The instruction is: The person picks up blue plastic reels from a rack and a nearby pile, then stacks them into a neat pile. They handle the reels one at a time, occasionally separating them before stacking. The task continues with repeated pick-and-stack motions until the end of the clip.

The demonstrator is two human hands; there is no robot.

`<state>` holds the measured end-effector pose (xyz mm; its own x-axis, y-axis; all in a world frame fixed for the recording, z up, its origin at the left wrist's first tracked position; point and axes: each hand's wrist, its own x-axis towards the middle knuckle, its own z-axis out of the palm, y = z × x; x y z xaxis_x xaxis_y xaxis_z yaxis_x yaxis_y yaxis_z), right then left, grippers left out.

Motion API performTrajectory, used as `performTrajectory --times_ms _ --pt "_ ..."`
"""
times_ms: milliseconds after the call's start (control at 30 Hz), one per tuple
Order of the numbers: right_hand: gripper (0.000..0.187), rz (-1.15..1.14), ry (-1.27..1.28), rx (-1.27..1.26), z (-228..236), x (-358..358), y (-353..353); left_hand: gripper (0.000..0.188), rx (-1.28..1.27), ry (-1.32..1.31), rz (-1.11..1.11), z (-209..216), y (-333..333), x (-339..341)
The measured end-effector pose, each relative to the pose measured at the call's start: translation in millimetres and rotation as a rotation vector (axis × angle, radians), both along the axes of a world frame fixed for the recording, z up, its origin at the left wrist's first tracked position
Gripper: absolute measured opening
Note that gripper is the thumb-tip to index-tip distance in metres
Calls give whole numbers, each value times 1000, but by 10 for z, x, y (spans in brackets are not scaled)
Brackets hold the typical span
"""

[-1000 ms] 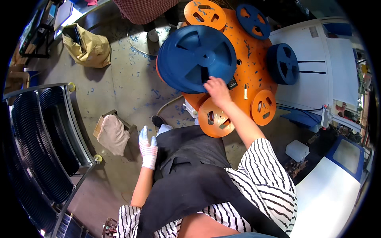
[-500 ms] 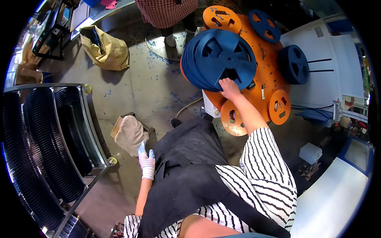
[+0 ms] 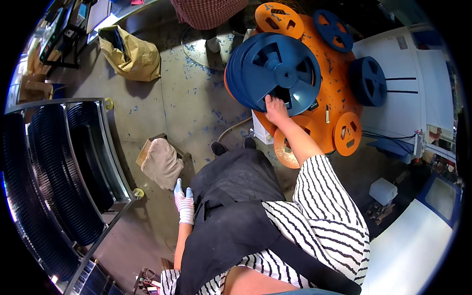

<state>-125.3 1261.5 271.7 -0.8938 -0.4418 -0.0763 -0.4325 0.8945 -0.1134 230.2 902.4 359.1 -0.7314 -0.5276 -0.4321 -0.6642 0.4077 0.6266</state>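
Observation:
A stack of dark blue plastic reels (image 3: 246, 83) with cut-out openings leans on a round orange table. My bare right hand (image 3: 276, 109) is closed on the near rim of the top blue reel (image 3: 286, 74), by one of its openings. The fingertips are partly hidden inside that opening. Down at my left side hangs my left hand (image 3: 184, 200), in a white glove with pale blue fingertips. Its thumb and fingers are apart, and it holds nothing. Near it, a beige cloth (image 3: 161, 163) covers a small wooden stool or box.
The orange table (image 3: 334, 81) carries orange discs (image 3: 347, 133) and a blue reel (image 3: 333, 30) around its rim. Another blue reel (image 3: 368, 81) sits on rods at right. A metal rack (image 3: 120, 172) full of dark reels stands left. Beyond are a yellow sack (image 3: 130, 54) and another person (image 3: 209, 12).
My right hand has shifted slightly left along with the near rim of the top reel, whose face now catches more light. The left hand stays low, and the view has moved a little.

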Motion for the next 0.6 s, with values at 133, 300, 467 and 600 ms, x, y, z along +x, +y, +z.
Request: performTrajectory --times_ms 133,300,467,600 --pt "56 -124 -175 -106 302 -56 -524 57 51 -20 52 86 222 6" --pt "61 -243 -203 -111 283 -60 -680 55 24 47 121 156 442 -27" --pt "69 -245 -510 -8 262 -235 -562 53 38 88 201 123 628 86" --pt "59 -92 -627 192 245 -449 -653 53 83 35 309 148 756 198"
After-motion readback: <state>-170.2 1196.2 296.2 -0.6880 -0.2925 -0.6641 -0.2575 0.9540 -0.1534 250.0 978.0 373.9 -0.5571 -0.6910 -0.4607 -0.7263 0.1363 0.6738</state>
